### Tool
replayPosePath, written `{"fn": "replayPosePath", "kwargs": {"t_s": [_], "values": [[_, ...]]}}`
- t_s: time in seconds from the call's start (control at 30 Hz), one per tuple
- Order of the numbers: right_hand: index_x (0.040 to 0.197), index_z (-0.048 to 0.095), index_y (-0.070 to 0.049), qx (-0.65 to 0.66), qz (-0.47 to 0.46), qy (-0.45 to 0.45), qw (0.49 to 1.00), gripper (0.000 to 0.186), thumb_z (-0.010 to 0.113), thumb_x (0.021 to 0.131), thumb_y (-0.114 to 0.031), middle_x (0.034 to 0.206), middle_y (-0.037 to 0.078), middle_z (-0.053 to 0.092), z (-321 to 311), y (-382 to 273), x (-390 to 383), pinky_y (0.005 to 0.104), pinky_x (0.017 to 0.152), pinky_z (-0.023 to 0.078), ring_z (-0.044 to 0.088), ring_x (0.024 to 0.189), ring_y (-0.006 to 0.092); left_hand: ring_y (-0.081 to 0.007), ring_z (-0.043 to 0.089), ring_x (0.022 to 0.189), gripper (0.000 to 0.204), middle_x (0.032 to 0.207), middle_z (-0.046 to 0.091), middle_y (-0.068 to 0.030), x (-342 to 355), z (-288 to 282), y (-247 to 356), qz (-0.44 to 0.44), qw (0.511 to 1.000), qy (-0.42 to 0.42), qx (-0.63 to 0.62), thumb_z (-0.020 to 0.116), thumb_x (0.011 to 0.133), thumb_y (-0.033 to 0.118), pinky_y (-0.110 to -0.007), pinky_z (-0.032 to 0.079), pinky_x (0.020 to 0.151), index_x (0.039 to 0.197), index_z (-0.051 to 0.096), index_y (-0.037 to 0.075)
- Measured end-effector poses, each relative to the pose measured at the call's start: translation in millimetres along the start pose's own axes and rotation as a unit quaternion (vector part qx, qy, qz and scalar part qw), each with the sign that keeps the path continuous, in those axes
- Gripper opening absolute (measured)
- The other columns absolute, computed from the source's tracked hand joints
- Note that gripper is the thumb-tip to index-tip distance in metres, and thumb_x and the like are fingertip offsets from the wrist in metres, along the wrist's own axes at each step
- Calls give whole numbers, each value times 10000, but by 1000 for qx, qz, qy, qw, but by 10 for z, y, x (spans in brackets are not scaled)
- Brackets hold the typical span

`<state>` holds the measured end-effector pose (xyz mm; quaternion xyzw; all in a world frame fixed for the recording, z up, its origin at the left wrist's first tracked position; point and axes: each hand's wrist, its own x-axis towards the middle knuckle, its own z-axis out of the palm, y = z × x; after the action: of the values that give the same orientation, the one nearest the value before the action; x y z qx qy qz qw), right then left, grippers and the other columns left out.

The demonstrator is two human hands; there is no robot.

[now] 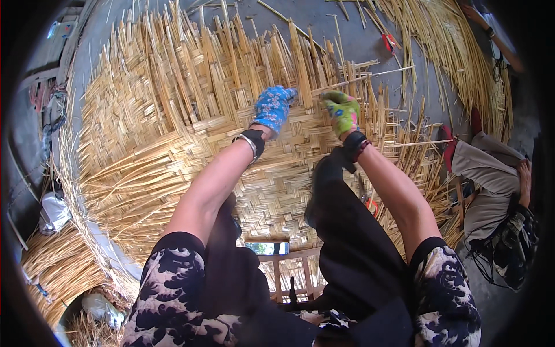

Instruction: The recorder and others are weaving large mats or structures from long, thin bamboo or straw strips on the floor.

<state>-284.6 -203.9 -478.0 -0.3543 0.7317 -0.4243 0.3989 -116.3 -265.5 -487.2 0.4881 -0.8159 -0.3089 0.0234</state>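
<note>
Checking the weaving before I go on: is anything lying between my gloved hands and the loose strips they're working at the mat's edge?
Nothing visible does. The left hand and right hand already rest on the upright strips of the woven mat.

A large woven mat of flat yellow bamboo strips (173, 144) is spread on the grey concrete floor (358, 40). The left hand (273, 107) and right hand (342, 113) are placed side by side on its far part. A seated person (491, 179) is found at the right, and a small wooden stool (289, 272) lies nearest, below the hands.

Grey concrete floor (370, 43) carries woven bamboo mat (173, 133), loose strips (457, 52).
</note>
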Motion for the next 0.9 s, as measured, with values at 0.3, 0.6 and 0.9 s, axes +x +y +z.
{"fn": "replayPosePath", "kwargs": {"t_s": [0.3,0.6,0.9], "values": [[732,610,-150,-494,-152,-248,819,112,606,630,-195,691,98,602,-23,28,759,360,571,452,585,654,284,-280,493,865,276,930,537,-126,-235,204,-74,124,985,118,22,458,747,20,-339,422,775,988,563,106],[693,618,-141,-537,-237,-161,793,98,550,647,-195,696,86,597,-133,-69,315,384,675,432,570,752,267,-283,466,910,424,960,510,-108,-282,172,-67,173,971,58,158,453,690,-5,-397,400,789,1098,491,107],[857,599,-125,-411,-428,-57,803,221,536,646,-107,915,84,566,-545,-26,61,411,899,315,446,1022,294,-275,572,760,179,797,584,-134,302,302,581,103,992,-21,66,514,713,197,-372,466,654,761,627,67]]}}
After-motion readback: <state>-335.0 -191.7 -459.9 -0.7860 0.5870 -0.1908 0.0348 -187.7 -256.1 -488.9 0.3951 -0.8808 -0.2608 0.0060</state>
